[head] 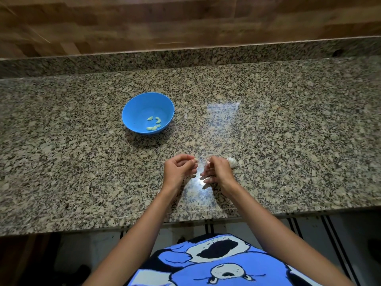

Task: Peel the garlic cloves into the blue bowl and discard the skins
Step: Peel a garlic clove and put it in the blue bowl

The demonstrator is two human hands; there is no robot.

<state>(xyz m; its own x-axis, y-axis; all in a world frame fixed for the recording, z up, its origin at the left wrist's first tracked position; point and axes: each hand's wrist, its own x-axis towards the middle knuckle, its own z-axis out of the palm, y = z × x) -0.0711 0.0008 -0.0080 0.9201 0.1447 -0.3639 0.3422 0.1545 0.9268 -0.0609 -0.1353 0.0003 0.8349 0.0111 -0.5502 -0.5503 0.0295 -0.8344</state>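
You are pinching one garlic piece in your left grip and a second piece in your right grip, likely parting skin from clove, beside the garlic bulb on the counter, keeping the blue bowl of peeled cloves within reach.

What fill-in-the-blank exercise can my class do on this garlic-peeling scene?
1. The peeled cloves lie inside the ____ bowl.
2. The garlic bulb rests on the counter beside the ____ hand.
3. The bowl stands nearer the ____ hand.
Missing words: blue; right; left.
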